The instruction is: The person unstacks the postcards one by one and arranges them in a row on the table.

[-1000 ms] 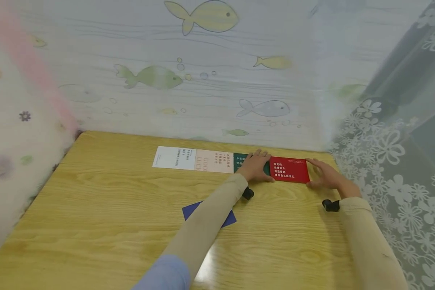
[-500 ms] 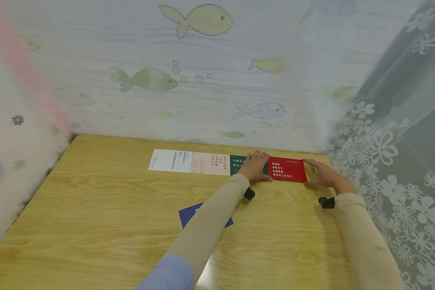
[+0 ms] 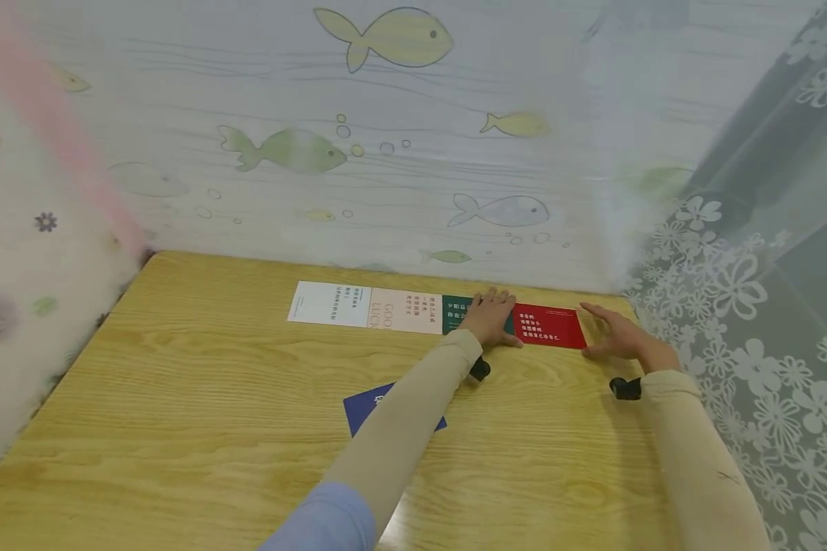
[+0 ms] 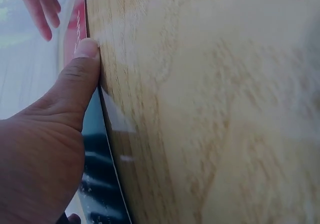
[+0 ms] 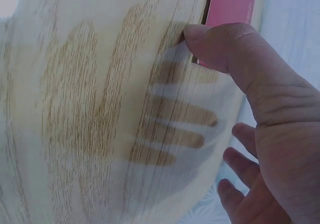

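A row of cards lies flat along the table's far edge. From left to right they are a white card (image 3: 328, 303), a pale pink card (image 3: 406, 311), a dark green card (image 3: 457, 312) and a red card (image 3: 550, 326) with white writing. My left hand (image 3: 487, 317) rests over the green card with fingers spread, covering part of it. Its thumb (image 4: 80, 74) touches the near edge where green and red meet. At the red card's right end, my right hand (image 3: 619, 337) touches the near corner with the thumb (image 5: 220, 46), and its forefinger reaches the far corner.
A dark blue card (image 3: 365, 403) lies askew on the wooden table (image 3: 200, 428), partly hidden under my left forearm. Behind the table hangs a fish-print curtain (image 3: 282, 207). Lace with white flowers (image 3: 758, 360) borders the right side.
The head view shifts slightly. My left hand moves a little over the green card, and different parts of its writing show. The red card and my right hand stay practically in place.
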Demonstrator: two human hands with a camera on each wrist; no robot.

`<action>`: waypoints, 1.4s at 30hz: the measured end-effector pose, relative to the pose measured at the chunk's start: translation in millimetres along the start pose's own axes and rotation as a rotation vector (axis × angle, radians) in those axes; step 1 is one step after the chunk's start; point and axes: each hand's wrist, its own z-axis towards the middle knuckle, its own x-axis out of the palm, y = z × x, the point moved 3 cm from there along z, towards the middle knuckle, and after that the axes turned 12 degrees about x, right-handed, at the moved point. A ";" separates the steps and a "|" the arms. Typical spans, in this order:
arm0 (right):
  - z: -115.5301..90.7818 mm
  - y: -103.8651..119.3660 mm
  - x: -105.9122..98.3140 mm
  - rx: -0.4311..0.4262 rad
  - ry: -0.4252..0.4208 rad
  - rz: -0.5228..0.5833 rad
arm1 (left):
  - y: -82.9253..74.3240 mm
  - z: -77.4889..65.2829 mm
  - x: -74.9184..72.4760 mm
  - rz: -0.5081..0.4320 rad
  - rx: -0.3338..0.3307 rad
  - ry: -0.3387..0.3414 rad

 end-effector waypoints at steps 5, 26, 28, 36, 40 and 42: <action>-3.7 8.1 1.2 -0.003 -0.041 -0.001 | 5.8 -7.1 -2.1 0.055 0.033 -0.016; -45.8 118.0 85.3 -0.257 -0.159 0.039 | 8.0 -150.6 -26.9 0.077 0.208 0.122; -50.1 130.7 96.0 -0.284 -0.153 0.029 | 8.4 -169.5 -24.3 0.075 0.220 0.118; -65.1 175.2 127.8 -0.324 -0.086 0.001 | 21.8 -240.7 -8.0 0.038 0.232 0.074; -71.6 192.9 140.8 -0.323 -0.025 -0.034 | 26.0 -269.6 -2.3 0.044 0.216 0.042; -74.4 199.7 145.6 -0.323 -0.002 -0.050 | 26.3 -281.1 -0.7 0.044 0.205 0.027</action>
